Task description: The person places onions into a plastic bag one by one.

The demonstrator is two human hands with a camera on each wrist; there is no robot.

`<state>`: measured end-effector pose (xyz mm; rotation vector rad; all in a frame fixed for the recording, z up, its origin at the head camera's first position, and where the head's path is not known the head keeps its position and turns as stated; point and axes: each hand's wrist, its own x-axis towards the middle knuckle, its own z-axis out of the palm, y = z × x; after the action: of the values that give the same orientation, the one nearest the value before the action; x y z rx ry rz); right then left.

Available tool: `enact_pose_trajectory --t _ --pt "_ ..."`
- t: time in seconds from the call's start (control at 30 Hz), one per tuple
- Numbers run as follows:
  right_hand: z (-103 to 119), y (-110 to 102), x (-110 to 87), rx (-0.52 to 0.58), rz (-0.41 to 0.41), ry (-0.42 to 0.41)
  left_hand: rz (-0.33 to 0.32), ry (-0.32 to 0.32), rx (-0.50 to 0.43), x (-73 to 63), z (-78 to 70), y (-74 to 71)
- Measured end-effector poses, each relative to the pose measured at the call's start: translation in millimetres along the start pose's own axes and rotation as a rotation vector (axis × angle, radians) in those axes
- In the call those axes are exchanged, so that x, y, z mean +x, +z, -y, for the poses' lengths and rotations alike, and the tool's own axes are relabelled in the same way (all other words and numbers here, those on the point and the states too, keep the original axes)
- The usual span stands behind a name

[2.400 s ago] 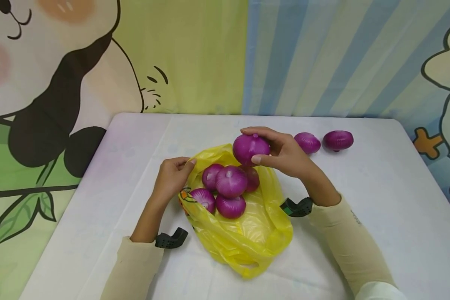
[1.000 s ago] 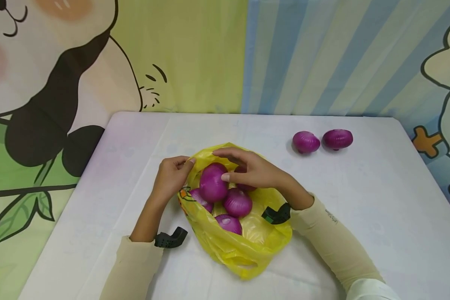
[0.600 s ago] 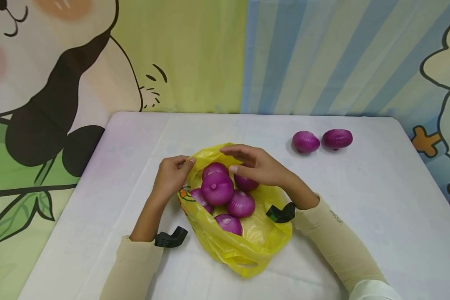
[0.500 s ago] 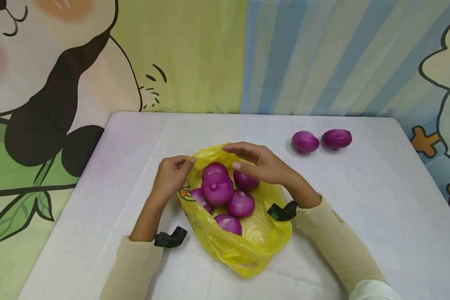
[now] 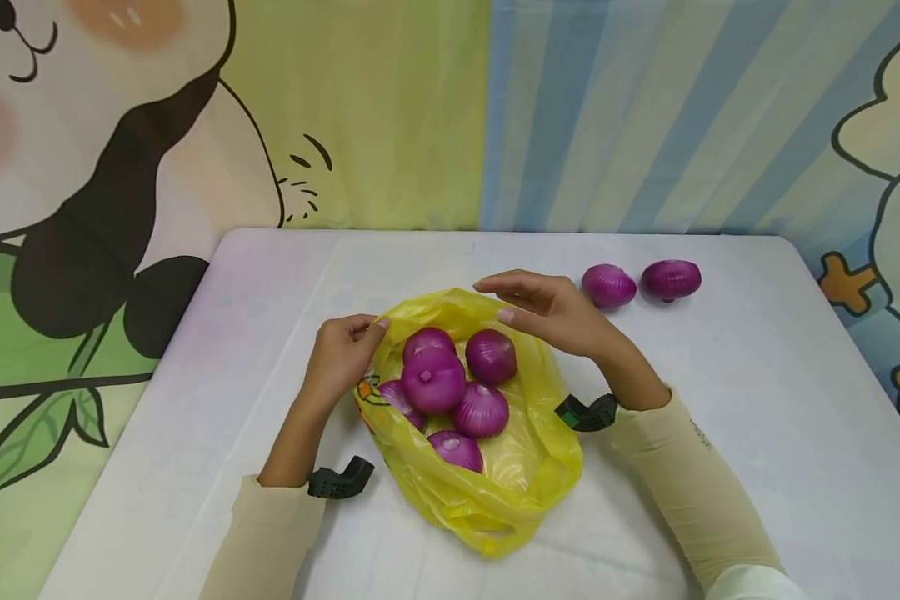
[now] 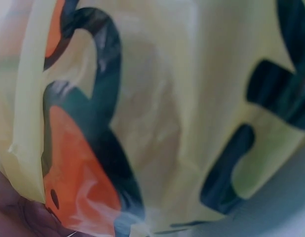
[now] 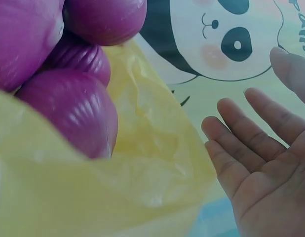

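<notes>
A yellow plastic bag (image 5: pixel 525 454) lies spread at its mouth on the table, several purple onions (image 5: pixel 433 381) heaped inside. My left hand (image 5: pixel 343 354) pinches the bag's left rim between thumb and fingers. In the left wrist view the printed side of the bag (image 6: pixel 147 98) fills most of the picture, with a bit of the hand at lower left. My right hand (image 5: pixel 562 312) is over the bag's far right rim, holding nothing. The right wrist view shows this hand (image 7: pixel 271 163) with fingers extended, beside the bag and its onions (image 7: pixel 76 111).
Two more purple onions, a left one (image 5: pixel 609 286) and a right one (image 5: pixel 671 280), lie at the back right of the white table (image 5: pixel 720 400). A cartoon-printed cloth (image 5: pixel 390 117) hangs behind the table's far edge.
My right hand brought an onion into the bag, let it go onto the others, and drew back to the upper right. Onions in the bag shifted. The left hand stayed on the rim.
</notes>
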<state>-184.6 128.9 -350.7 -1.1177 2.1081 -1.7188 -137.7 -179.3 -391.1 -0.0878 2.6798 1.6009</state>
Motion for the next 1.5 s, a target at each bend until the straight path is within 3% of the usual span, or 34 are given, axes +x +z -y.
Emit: enact_pose_trajectory --t 0.33,0.7,1.1,1.33,1.5 --pt "-10.3 -21.1 -14.9 -0.080 -0.010 0.008 -0.008 0.008 0.014 0.7 2.3 1.4" --pt "-25.6 -53.4 -36.8 -0.091 -0.062 0.047 -0.008 -0.002 0.015 1.1 3.9 0.8" --pt "-31.3 -78.9 -58.2 -0.199 -0.210 0.197 -0.006 0.025 -0.011 2.6 6.9 3.2" --pt "-34.1 -95.7 -60.8 -0.346 -0.318 0.306 -0.010 0.018 0.005 1.8 6.2 2.5" --pt "-43.1 -105.1 -64.2 -0.334 -0.356 0.341 -0.010 0.005 0.017 1.8 5.4 2.0"
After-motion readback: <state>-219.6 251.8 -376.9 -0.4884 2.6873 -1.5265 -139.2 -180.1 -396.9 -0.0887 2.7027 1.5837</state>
